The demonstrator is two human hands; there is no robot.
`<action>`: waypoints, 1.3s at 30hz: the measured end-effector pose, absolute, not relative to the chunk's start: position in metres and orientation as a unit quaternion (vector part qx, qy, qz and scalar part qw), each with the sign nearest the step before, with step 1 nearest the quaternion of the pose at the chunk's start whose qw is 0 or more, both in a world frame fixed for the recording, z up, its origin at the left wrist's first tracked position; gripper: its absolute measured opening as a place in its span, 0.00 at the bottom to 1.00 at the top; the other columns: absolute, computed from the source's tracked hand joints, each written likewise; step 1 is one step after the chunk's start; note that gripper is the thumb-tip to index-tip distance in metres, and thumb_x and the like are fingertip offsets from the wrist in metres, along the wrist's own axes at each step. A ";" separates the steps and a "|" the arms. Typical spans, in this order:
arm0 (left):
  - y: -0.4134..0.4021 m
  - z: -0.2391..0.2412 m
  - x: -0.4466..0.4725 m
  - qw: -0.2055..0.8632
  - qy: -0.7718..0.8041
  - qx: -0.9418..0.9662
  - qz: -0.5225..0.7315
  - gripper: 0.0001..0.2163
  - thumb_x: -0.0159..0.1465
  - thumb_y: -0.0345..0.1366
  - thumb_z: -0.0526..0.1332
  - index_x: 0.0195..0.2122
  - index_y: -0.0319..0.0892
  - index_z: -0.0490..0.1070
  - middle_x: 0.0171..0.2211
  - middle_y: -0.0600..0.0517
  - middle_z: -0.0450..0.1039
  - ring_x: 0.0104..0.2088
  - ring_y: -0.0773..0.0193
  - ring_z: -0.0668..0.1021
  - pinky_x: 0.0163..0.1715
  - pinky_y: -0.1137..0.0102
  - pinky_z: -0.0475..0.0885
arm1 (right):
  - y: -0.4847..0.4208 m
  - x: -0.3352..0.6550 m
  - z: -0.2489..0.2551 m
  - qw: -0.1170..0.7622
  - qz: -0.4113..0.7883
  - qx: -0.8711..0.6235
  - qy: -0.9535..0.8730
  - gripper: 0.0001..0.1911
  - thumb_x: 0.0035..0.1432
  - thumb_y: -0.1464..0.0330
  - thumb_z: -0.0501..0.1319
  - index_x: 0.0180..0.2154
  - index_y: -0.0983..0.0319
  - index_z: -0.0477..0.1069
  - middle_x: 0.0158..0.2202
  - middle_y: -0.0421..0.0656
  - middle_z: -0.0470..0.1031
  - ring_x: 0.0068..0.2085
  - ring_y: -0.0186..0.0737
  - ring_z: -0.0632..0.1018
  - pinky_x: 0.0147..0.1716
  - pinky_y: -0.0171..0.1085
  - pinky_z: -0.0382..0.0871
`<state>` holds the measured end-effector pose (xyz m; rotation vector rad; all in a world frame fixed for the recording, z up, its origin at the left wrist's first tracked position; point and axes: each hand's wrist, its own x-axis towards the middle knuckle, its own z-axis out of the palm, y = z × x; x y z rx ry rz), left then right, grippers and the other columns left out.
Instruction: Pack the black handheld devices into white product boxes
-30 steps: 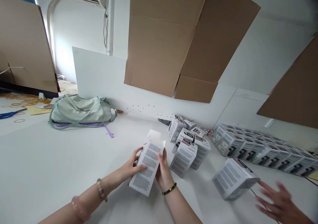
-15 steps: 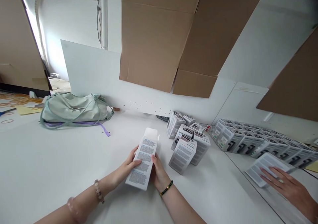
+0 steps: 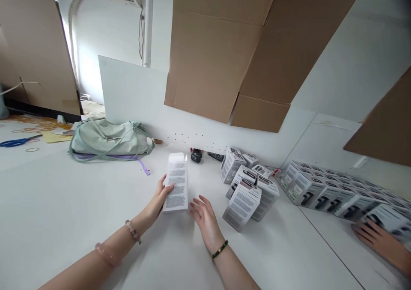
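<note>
- White table [image 3: 64, 213] fills the lower view, with sheets of brown cardboard [image 3: 215, 58] fixed above it, a pale green bag [image 3: 107, 141] against a white panel [image 3: 128, 93], and blue-handled scissors [image 3: 17, 142] and rubber bands [image 3: 32, 149] off to the left.
- Your left hand [image 3: 157, 198] now has the white box [image 3: 176, 183] to itself, with fingers and thumb pressed on the box's near side.
- Your right hand [image 3: 205, 221] has let go of the box, leaving it free. Its fingers are spread apart, just beside the box and not touching it.
- Since the last view, the box has moved away from you, toward the wall. Its printed face shows, with an open flap [image 3: 176, 157] at the far end. You can't tell whether it is resting on the table.
- A cluster of boxes [image 3: 242, 204] sits to the right of your right hand, with a long row of boxes [image 3: 324, 195] beyond it.
- Another person's hand [image 3: 377, 238] has moved to the near end of that row, its fingers slightly apart, and the loose box it was handling no longer shows separately.
- A small black object [image 3: 196, 155] has come into view near the wall, beyond the box you hold. You can't tell what it is.
</note>
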<state>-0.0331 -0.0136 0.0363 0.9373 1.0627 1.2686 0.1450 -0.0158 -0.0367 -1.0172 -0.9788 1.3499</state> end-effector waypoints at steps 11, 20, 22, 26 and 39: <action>0.005 0.031 -0.064 0.471 0.470 0.426 0.613 0.32 0.64 0.47 0.59 0.66 0.50 0.47 0.64 0.40 0.57 0.62 0.49 0.66 0.58 0.55 0.64 | 0.108 0.127 0.013 0.440 0.241 -0.622 -0.601 0.34 0.51 0.77 0.65 0.60 0.61 0.61 0.70 0.52 0.48 0.71 0.59 0.46 0.66 0.57 0.47; -0.001 0.028 -0.040 0.433 0.518 0.426 0.602 0.49 0.57 0.50 0.67 0.69 0.49 0.32 0.67 0.35 0.50 0.62 0.42 0.66 0.55 0.52 0.69 | 0.097 0.094 0.004 0.438 0.201 -0.581 -0.655 0.24 0.51 0.72 0.68 0.50 0.65 0.68 0.50 0.50 0.67 0.47 0.49 0.77 0.47 0.46 0.73; -0.001 0.027 -0.043 0.415 0.535 0.420 0.604 0.46 0.56 0.50 0.67 0.69 0.46 0.39 0.67 0.34 0.50 0.66 0.40 0.61 0.60 0.50 0.63 | 0.079 0.085 0.000 0.478 0.196 -0.559 -0.649 0.25 0.51 0.71 0.67 0.51 0.64 0.66 0.49 0.51 0.65 0.44 0.48 0.78 0.44 0.42 0.75; 0.000 0.034 -0.057 0.391 0.529 0.450 0.604 0.39 0.56 0.51 0.67 0.65 0.46 0.53 0.66 0.39 0.56 0.67 0.43 0.59 0.63 0.52 0.59 | 0.049 0.084 -0.004 0.568 0.174 -0.534 -0.601 0.24 0.56 0.69 0.61 0.54 0.62 0.60 0.50 0.52 0.60 0.46 0.48 0.77 0.46 0.45 0.75; -0.033 0.040 -0.034 0.485 0.342 0.616 0.517 0.51 0.58 0.46 0.69 0.70 0.50 0.30 0.62 0.40 0.61 0.60 0.47 0.69 0.58 0.55 0.66 | -0.029 0.164 0.090 0.761 0.184 -0.369 -0.500 0.25 0.54 0.58 0.64 0.50 0.57 0.59 0.46 0.46 0.68 0.37 0.43 0.77 0.40 0.50 0.75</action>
